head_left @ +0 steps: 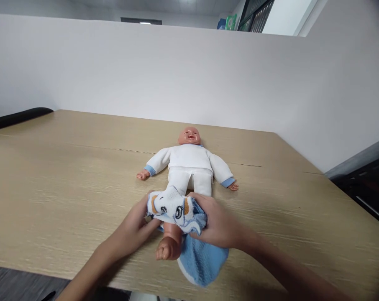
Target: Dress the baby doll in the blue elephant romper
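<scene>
A smooth wood-grain table bears a face-up doll with a white fabric body. Fuzzy white-and-blue cloth crosses its lower leg, perhaps encircling it; the angle hides this. The left hand and right hand pinch opposite sides; even tension should prevent twisting. Below pokes a glossy, rounded foot.

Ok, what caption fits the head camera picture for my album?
Left hand and right hand hold a blue-and-white garment over one leg of a doll lying on a table.
</scene>
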A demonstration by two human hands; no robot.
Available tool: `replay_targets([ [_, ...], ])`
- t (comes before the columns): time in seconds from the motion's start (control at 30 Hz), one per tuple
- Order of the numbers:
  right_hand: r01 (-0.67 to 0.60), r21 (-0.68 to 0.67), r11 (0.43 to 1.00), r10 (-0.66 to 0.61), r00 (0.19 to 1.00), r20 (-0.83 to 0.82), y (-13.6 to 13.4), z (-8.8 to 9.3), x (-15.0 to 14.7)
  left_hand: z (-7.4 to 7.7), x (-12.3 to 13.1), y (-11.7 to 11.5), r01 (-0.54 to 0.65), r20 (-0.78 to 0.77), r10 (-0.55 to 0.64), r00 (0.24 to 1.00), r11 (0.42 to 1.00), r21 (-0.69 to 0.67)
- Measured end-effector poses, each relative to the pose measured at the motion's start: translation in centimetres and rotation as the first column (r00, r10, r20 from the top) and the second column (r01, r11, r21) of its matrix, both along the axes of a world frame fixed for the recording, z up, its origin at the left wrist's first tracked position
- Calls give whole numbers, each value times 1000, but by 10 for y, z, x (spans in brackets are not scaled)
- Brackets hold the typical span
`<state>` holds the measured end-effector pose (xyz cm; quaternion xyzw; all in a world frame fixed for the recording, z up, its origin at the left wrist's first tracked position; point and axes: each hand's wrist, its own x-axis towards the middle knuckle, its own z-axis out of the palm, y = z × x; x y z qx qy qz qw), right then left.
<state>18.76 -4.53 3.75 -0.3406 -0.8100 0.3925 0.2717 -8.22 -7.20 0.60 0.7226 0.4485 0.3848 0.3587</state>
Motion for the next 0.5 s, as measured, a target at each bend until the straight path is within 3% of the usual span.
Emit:
replay_targets([
  [0.17,-84,-65,994,82,996,-22,14,-4,16,20,-14,14,129,-18,-133,991,980,-149],
  [0.27,-106,-109,988,92,988,-126,21,-12,26,23,-26,21,179,-5,-186,982,949,-261],
  [0.4,-126,-293,948,18,938,-345,24,-30,39,16,-32,32,231,107,-207,973,918,-324],
  [0.5,-147,-460,876,-95,882,-461,24,-38,46,15,-26,42,263,246,-190,950,914,-309],
])
